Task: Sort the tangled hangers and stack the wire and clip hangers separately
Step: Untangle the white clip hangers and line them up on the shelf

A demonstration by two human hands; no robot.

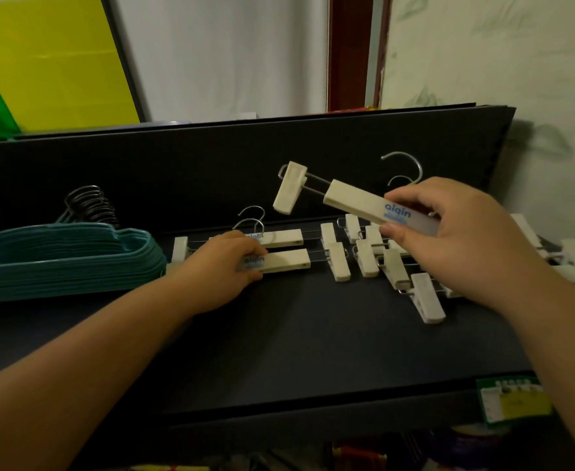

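Clip hanger (357,201) pinched in right hand (462,239) — thumb under, fingers over.

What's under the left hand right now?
The left hand rests on two white clip hangers laid side by side on the dark table. Their middles and hook bases are covered.
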